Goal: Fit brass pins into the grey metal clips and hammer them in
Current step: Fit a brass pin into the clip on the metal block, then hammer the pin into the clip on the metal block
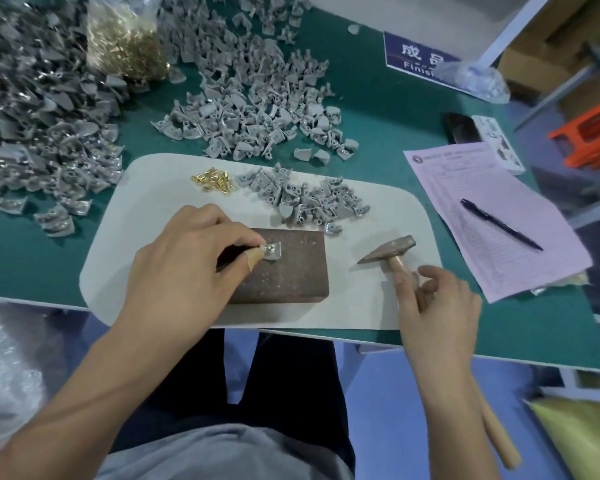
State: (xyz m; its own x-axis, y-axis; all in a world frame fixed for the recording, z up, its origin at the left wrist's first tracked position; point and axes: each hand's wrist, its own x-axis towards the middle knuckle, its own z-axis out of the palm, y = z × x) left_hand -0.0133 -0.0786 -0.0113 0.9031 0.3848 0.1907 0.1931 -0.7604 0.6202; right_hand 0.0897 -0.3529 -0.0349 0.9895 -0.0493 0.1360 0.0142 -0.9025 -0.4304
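both forearms bare to the frame edge, no sleeves, cuffs, watch or bands in view. left hand [184, 258]: bare, no glove, no ring visible; a strip of tan tape or plaster [254, 258] wrapped round the tip of one finger, thumb or forefinger, hard to tell which. right hand [433, 299]: bare, no glove, no tape, no ring visible; nails short and unpainted. torso: light grey top [229, 452], plain soft fabric, hem falling over the lap, no print or logo seen. legs: dark trousers [291, 386], black or near black, plain, no seams or pockets made out.
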